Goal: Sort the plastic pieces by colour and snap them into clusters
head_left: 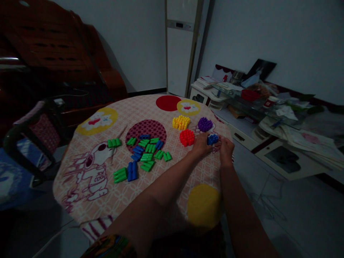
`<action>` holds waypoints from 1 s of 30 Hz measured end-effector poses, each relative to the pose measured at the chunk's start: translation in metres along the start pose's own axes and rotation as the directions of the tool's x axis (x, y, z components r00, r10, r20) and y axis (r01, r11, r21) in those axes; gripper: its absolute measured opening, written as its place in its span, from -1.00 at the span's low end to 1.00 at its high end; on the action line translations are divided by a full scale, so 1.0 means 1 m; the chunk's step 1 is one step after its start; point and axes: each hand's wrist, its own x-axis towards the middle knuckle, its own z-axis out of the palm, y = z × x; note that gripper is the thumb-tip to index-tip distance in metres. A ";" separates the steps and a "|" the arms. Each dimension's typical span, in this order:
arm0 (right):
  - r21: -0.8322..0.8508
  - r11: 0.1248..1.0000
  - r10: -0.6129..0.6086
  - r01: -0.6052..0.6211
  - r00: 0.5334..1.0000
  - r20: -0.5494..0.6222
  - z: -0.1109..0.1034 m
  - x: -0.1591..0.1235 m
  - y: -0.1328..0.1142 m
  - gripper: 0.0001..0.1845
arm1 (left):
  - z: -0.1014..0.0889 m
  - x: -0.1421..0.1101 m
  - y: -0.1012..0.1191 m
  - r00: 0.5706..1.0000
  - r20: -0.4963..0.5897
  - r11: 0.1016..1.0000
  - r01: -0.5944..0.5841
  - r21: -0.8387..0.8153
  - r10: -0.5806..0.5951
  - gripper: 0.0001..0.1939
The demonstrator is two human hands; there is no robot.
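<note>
Plainly near the right edge of the tablecloth [145, 107], the left hand [201, 145] and right hand [226, 147] curled at either side of the blue peg cluster [213, 139]; whether either gripped it could not be told. The red peg cluster [187, 137] stood just beside the left hand. A stretch of tablecloth separated it from scattered green tubular blocks [114, 143]. Past that edge ran a cluttered low cabinet [239, 136]; a wooden sofa [53, 43] stood leftward.
</note>
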 end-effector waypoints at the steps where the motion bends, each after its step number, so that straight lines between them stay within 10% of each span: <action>1: -0.003 1.000 0.001 -0.001 1.000 -0.010 0.000 0.000 -0.001 -0.48 | 0.003 0.001 -0.001 1.000 -0.003 1.000 0.000 -0.011 0.000 -0.45; 30: -0.027 1.000 -0.014 0.014 1.000 0.006 -0.002 -0.003 -0.003 -0.43 | -0.004 0.001 -0.001 0.995 0.035 0.996 -0.091 -0.024 0.092 -0.43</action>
